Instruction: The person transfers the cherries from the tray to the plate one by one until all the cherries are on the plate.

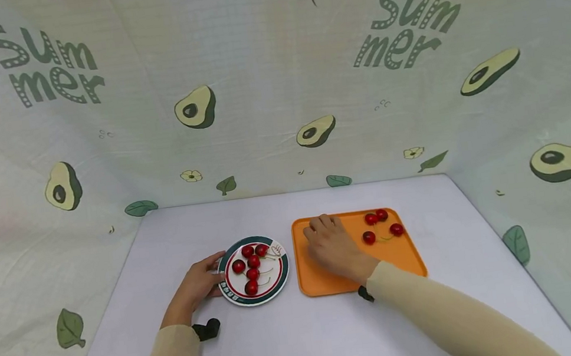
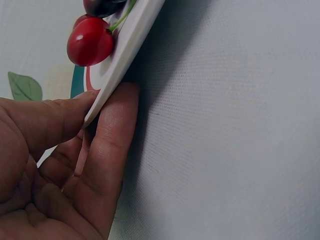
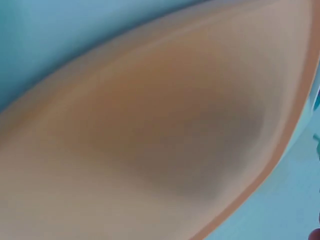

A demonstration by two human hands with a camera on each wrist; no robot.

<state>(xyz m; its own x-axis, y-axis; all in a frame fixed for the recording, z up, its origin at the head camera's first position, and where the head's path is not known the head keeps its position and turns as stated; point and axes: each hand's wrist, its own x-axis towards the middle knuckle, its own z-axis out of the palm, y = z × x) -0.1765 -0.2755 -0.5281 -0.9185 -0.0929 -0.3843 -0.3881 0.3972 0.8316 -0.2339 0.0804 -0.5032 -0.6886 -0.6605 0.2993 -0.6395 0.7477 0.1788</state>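
My left hand [image 1: 197,284] pinches the left rim of a round white plate [image 1: 274,275] with a green band. In the left wrist view the thumb lies over the plate's rim [image 2: 125,57] and a finger under it. Several red cherries [image 1: 253,261] with stems lie on the plate. My right hand [image 1: 334,249] is over the left part of an orange tray [image 1: 312,284], fingers bent downward; whatever is under them is hidden. The right wrist view shows the blurred tray [image 3: 150,125] but no fingers. Several cherries [image 1: 369,238] lie at the tray's right side.
The white table [image 1: 284,344] carries the plate at left and the tray at right, with a narrow gap between them. A cloth [image 1: 263,169] printed with avocados and leaves hangs behind and at both sides. Dark straps show at both wrists.
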